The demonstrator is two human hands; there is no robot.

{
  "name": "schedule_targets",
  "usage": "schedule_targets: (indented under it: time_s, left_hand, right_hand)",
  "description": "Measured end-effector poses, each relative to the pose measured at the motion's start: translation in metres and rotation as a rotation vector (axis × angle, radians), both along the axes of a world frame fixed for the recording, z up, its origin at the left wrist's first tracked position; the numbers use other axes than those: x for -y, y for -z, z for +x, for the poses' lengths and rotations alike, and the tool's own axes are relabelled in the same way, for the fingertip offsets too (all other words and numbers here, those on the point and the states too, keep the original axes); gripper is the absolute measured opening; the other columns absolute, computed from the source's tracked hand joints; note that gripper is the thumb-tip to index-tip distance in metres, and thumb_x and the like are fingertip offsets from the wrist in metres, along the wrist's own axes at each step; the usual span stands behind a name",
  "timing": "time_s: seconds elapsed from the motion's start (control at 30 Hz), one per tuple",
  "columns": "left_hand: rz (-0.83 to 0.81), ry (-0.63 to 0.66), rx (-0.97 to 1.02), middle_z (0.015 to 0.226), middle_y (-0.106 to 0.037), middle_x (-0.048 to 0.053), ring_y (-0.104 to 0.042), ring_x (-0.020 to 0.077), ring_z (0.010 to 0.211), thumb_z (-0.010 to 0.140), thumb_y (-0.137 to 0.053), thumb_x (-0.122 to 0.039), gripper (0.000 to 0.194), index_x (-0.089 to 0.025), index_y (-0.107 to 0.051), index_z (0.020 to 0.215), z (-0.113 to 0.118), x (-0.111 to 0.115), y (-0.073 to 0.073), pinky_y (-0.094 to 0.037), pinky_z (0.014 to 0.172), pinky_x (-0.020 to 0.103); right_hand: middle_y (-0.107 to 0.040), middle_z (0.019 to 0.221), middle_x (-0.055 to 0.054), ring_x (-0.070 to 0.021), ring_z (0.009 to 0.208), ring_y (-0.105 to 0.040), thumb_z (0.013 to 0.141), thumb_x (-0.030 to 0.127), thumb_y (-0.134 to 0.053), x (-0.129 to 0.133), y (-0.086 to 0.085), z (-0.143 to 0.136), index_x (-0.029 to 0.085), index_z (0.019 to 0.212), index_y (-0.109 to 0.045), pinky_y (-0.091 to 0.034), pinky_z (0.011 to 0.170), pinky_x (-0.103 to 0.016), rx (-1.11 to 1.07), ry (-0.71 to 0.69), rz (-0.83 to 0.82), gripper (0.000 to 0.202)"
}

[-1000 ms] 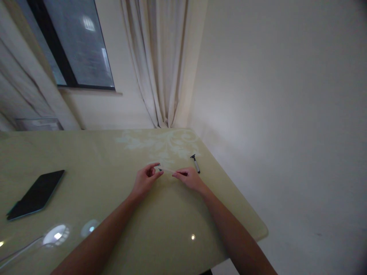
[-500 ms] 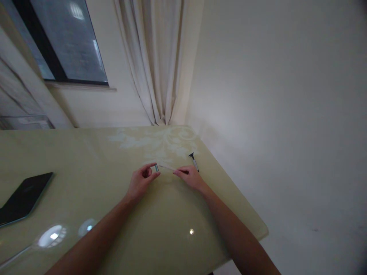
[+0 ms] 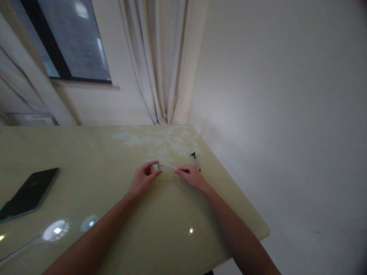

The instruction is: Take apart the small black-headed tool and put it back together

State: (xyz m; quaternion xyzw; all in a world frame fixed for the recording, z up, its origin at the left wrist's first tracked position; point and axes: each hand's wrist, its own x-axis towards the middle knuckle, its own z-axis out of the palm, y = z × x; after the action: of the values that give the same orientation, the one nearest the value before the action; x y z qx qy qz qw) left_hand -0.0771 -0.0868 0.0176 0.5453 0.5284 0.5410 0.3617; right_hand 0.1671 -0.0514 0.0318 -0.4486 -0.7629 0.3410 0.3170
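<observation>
Between the thumb and forefinger of my left hand (image 3: 145, 176) is a small blue-and-white razor cartridge (image 3: 159, 165), held upright. My right hand (image 3: 189, 175) pinches one end of a thin pale stick (image 3: 168, 166), perhaps a brush. The stick's other end points left and lies close to the cartridge; whether they touch is too small to tell. Just beyond my right hand, a razor handle (image 3: 196, 160) with a dark head lies on the table.
The glossy pale green table (image 3: 160, 229) has its right edge along the wall (image 3: 272, 114). A dark tablet (image 3: 31, 193) lies at the left. Behind the table hang curtains (image 3: 160, 61) beside a window (image 3: 83, 42).
The view has shifted slightly, so the tablet and window sit a little further right. The stick's free end appears closer to the cartridge. Both hands keep their holds.
</observation>
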Motion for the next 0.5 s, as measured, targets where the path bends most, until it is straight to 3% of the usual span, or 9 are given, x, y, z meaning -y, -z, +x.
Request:
schedule_targets:
  time_s: [0.2,0.37,0.5]
  left_hand:
    - [0.005,0.006,0.016,0.067,-0.044,-0.007,-0.042,0.0107,0.059,0.072,-0.084,-0.051,0.058,-0.015,-0.076,0.117,-0.0007,-0.0027,0.0057,-0.032,0.057,0.024]
    - [0.009,0.006,-0.006,0.065,-0.043,-0.007,-0.041,0.0106,0.058,0.072,-0.083,-0.051,0.057,-0.014,-0.076,0.114,-0.0017,-0.0026,0.0053,-0.031,0.056,0.024]
    - [0.005,-0.016,-0.044,0.063,-0.038,-0.009,-0.037,0.0104,0.056,0.073,-0.082,-0.053,0.057,-0.015,-0.077,0.115,-0.0019,-0.0015,0.0031,-0.029,0.055,0.024]
  right_hand:
    - [-0.075,0.073,-0.003,-0.0148,0.063,-0.058,0.094,0.04,-0.069,0.0003,-0.0012,-0.0008,0.017,0.092,-0.086,-0.037,0.06,-0.026,0.009,-0.039,0.018,0.028]
    - [-0.074,0.074,-0.004,-0.0147,0.064,-0.058,0.095,0.037,-0.069,-0.0001,-0.001,-0.0002,0.017,0.091,-0.085,-0.037,0.061,-0.026,0.038,0.028,0.107,0.026]
    - [-0.076,0.078,-0.005,-0.0151,0.066,-0.06,0.095,0.038,-0.069,-0.0003,-0.0009,0.0,0.017,0.094,-0.085,-0.039,0.061,-0.026,0.025,-0.045,0.101,0.027]
